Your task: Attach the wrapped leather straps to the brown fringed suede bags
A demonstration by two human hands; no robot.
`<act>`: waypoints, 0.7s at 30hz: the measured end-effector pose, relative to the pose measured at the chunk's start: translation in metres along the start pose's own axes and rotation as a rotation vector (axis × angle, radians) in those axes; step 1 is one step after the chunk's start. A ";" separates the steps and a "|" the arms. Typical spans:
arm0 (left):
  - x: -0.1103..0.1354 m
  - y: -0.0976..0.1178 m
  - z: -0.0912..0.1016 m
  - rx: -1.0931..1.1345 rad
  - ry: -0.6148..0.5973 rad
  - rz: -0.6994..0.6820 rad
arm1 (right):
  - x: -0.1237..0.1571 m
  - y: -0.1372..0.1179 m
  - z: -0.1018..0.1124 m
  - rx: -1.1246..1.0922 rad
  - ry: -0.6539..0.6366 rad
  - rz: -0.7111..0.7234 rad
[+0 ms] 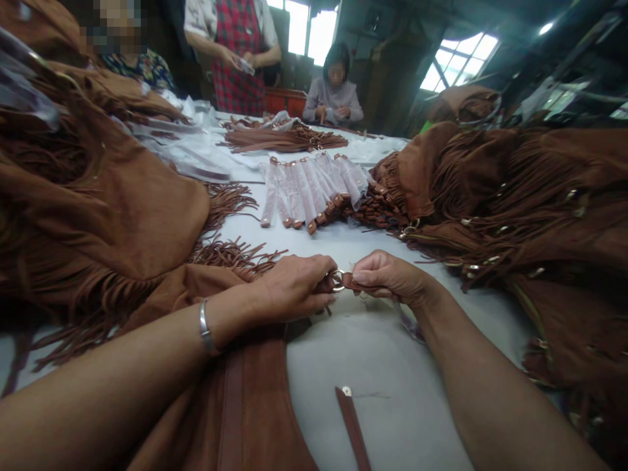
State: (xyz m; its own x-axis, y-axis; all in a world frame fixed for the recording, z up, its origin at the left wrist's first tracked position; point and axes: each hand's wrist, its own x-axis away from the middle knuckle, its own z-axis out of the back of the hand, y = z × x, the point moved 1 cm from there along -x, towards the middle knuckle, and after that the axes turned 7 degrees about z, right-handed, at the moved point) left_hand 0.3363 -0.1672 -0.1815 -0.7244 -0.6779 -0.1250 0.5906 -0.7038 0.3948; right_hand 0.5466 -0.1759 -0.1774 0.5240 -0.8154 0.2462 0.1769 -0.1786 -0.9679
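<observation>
In the head view, a brown suede bag (196, 405) lies in front of me, spread on the table under my left arm. My left hand (299, 288) is closed on the bag's tab beside a metal ring (338, 280). A brown leather strap (349, 281) passes through that ring, pinched between the thumb and fingers of my right hand (385, 278). The strap's other part, with clear wrapping (409, 324), hangs below my right hand. A loose brown strip (352, 425) with a light metal stud lies on the table nearer to me.
Plastic-wrapped straps (304, 190) lie in a row ahead. Fringed brown bags are piled at left (147, 196) and right (540, 183). More brown strips (279, 139) lie farther back on the white table (392, 379). Several people work at the far side, one in a checked apron (238, 59).
</observation>
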 end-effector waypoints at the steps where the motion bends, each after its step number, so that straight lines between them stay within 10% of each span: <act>1: 0.001 0.000 -0.001 0.029 0.011 0.006 | 0.000 0.000 0.000 -0.010 -0.022 0.007; 6: 0.000 0.001 -0.001 0.208 0.076 0.006 | -0.002 0.004 -0.002 0.015 -0.034 -0.004; 17: -0.005 -0.004 0.002 0.324 0.032 0.062 | 0.032 -0.023 0.025 0.395 0.371 0.120; 21: -0.004 -0.004 0.004 0.278 -0.031 0.054 | 0.073 -0.023 0.027 0.594 0.225 0.030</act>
State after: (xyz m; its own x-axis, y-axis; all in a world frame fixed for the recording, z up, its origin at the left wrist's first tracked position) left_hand 0.3350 -0.1608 -0.1787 -0.7076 -0.7030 -0.0705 0.5115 -0.5786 0.6353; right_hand 0.6029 -0.2168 -0.1353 0.3596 -0.9224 0.1408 0.6309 0.1292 -0.7650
